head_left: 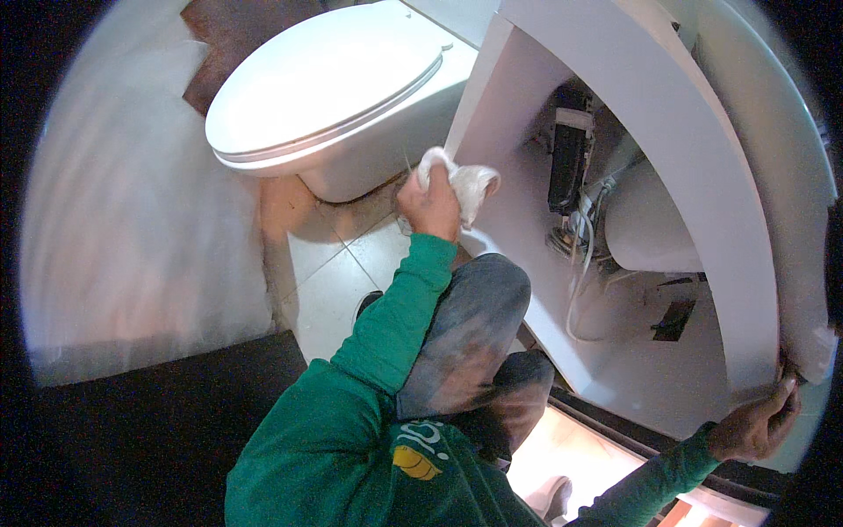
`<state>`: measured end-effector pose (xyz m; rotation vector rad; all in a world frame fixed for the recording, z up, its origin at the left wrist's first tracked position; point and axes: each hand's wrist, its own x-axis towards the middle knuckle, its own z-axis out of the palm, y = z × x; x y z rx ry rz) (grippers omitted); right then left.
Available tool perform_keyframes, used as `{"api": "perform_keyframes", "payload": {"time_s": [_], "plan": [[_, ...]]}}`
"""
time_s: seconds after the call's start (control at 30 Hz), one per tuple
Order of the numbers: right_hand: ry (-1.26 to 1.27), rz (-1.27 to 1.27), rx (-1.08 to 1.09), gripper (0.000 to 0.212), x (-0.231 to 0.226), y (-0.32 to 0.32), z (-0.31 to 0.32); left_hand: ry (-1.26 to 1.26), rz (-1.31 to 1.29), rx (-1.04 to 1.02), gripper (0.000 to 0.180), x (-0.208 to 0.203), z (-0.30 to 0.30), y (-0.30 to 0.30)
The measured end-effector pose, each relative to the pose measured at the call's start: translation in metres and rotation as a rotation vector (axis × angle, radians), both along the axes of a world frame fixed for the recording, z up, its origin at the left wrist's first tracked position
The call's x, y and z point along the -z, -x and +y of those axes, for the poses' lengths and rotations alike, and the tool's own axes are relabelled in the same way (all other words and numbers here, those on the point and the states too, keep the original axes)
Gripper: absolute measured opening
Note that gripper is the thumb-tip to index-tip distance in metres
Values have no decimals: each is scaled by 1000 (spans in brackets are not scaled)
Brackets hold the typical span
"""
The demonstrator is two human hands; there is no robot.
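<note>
A crumpled white cloth (474, 189) is gripped in my left hand (428, 206), between the toilet (325, 83) and the front of a white cabinet (738, 158). The fingers are wrapped round the cloth, and part of it sticks up past the thumb. My right hand (757, 423) is at the cabinet's near right corner, its fingertips pinched close to the edge. Whatever those fingertips hold, if anything, is too small to make out. The cabinet stands open, showing its inside.
Inside the cabinet are a black long object (569, 162), a pale hose (575, 303), a rounded white form (654, 220) and a dark patch (673, 321). My bent knee (492, 299) is close to the cabinet's front edge. Pale floor tiles (320, 272) lie below the toilet.
</note>
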<state>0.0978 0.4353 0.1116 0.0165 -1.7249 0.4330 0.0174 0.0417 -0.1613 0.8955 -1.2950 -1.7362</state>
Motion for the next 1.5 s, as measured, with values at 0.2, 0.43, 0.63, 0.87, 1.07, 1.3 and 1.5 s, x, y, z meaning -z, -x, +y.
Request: {"api": "perform_keyframes", "payload": {"time_s": [0.2,0.43,0.63,0.87,1.07,1.3,1.5], "plan": [[20,-95,110,33,1,2,-10,350,85,-91,38,-92,-9,5],[-65,-42,91,28,6,1,-7,899,221,-250,46,-79,-11,14],[-130,51,-29,28,16,9,9,1037,208,-171,45,-51,-16,3],[-46,-20,42,31,14,0,13,1043,434,-160,43,-102,-31,23],[-62,-35,207,29,6,-1,6,1087,450,-164,47,-121,-35,24],[-126,-74,204,31,5,-2,1,1077,355,-155,48,-102,-26,16],[-129,-47,153,28,11,0,0,978,225,-103,47,-17,-21,1]]}}
